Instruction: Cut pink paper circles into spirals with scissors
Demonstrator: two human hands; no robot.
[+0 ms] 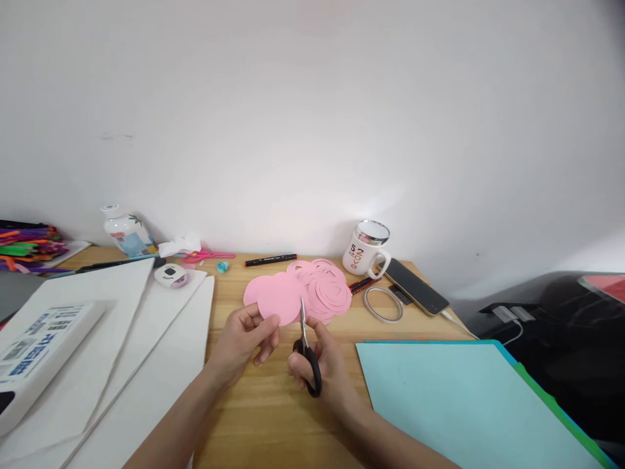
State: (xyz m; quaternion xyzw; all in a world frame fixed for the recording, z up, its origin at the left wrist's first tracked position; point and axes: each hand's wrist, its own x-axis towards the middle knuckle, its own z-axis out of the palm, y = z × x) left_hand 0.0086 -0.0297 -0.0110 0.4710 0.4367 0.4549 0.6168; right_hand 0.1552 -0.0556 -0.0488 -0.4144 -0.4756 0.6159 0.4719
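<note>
My left hand pinches a round piece of pink paper by its lower edge, thumb on top. In my right hand is a pair of scissors with black handles, blades pointing up and away from me. The blades lie at the right edge of the pink paper; how far apart they are is hard to make out. Just behind, a loose pile of pink paper circles and curved offcuts lies on the wooden table.
A white mug, a roll of tape and a phone stand or lie at the back right. Light blue sheets cover the front right, white boards the left. Behind the pile lies a black marker; pink scissors are further left.
</note>
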